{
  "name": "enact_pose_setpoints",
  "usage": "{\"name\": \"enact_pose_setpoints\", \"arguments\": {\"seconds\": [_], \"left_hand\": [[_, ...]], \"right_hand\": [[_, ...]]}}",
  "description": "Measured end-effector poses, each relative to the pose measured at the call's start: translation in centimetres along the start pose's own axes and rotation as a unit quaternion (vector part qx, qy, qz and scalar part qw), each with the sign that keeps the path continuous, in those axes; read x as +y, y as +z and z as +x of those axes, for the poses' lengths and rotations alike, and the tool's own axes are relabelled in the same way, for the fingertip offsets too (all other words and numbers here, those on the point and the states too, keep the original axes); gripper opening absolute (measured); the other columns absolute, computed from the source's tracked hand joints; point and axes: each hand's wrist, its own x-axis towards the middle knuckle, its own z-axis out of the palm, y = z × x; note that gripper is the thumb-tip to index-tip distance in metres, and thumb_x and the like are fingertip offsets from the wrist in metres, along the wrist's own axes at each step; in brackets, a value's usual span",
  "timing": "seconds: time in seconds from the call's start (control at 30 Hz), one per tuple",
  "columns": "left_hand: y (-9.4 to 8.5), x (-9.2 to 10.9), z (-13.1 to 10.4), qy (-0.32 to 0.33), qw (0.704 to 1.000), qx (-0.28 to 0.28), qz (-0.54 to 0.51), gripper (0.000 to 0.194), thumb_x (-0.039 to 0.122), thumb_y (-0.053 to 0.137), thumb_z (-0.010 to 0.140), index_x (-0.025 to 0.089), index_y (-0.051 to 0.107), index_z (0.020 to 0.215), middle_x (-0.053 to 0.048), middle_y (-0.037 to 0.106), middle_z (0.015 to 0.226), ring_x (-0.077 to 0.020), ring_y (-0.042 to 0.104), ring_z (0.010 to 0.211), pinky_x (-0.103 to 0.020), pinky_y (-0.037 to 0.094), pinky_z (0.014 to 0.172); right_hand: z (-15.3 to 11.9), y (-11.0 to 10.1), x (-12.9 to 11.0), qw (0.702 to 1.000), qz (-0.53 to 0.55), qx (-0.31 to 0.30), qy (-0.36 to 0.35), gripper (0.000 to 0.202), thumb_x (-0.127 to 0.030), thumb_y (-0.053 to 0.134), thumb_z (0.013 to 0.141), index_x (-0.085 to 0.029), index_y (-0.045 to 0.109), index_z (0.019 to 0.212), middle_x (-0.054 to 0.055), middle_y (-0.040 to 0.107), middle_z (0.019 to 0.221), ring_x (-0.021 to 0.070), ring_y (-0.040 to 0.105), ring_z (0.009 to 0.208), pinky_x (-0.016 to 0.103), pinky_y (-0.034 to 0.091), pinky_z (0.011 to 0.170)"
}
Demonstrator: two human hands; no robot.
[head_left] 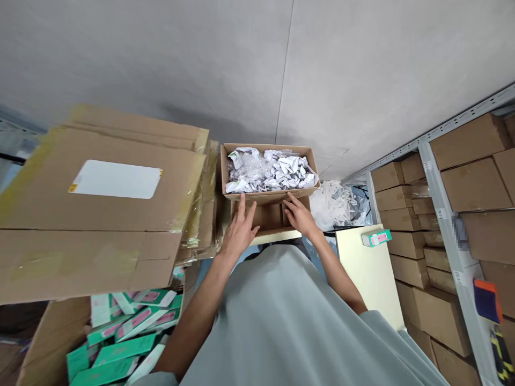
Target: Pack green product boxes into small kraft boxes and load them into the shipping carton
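An open cardboard box (270, 197) stands against the wall, full of crumpled white paper (281, 169) with some clear plastic on the left. Right below its near side, a second open cardboard box (271, 216) shows a bare brown inside. My left hand (238, 228) is open over the left part of this nearer box, fingers stretched toward the front wall of the paper-filled one. On the other side my right hand (301, 217) is open, its fingertips close to that same wall. Whether the fingertips touch the cardboard, I cannot tell.
Flattened cartons (100, 209) are piled high at left, above a carton of green-and-white small boxes (132, 327). One small green box (376, 237) lies on the pale table (368, 279). White scraps (338, 203) fill a bag; shelves hold brown boxes (438, 316) at right.
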Motion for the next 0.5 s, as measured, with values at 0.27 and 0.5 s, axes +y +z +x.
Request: {"name": "enact_pose_setpoints", "arguments": {"seconds": [0.27, 0.5], "left_hand": [[0.3, 0.1, -0.1, 0.001, 1.0, 0.001, 0.021, 0.079, 0.026, 0.067, 0.105, 0.007, 0.04, 0.176, -0.024, 0.002, 0.192, -0.0529, 0.057, 0.156, -0.058, 0.064, 0.113], [0.8, 0.5, 0.3, -0.014, 1.0, 0.008, 0.006, 0.085, 0.027, 0.066, 0.104, 0.007, 0.032, 0.18, -0.027, 0.002, 0.192, -0.0545, 0.051, 0.16, -0.062, 0.058, 0.119]], "right_hand": [[4.0, -3.7, -0.9, 0.994, -0.065, 0.082, 0.023, 0.037, -0.023, 0.054, 0.115, -0.02, 0.076, 0.145, 0.016, 0.076, 0.148, 0.0296, 0.07, 0.142, 0.047, 0.054, 0.128], [13.0, -7.8, -0.9, 0.982, -0.153, 0.095, 0.051, 0.045, -0.018, 0.069, 0.108, -0.013, 0.069, 0.153, 0.021, 0.063, 0.163, 0.0357, 0.058, 0.153, 0.053, 0.047, 0.132]]}}
